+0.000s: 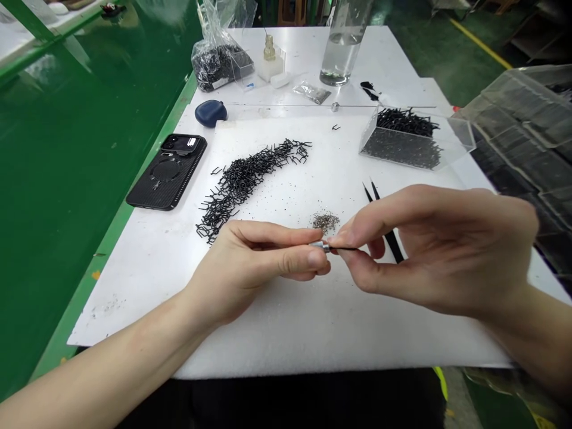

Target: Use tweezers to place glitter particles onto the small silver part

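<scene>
A white surface [286,333] spreads before me, with a green floor [487,107] beyond its far right corner. Low over its middle, my left hand [259,256] grips a small silver piece [319,245] between thumb and fingers. My right hand [456,250] pinches a thin dark piece [343,248], which meets the silver one's right end. Black tweezers [393,245] lie partly hidden behind my right hand, and a little heap of tiny grains [326,221] sits just beyond my fingertips. Farther left stretches a pile of bent black pins [241,179], with a phone [167,173] beside it.
</scene>
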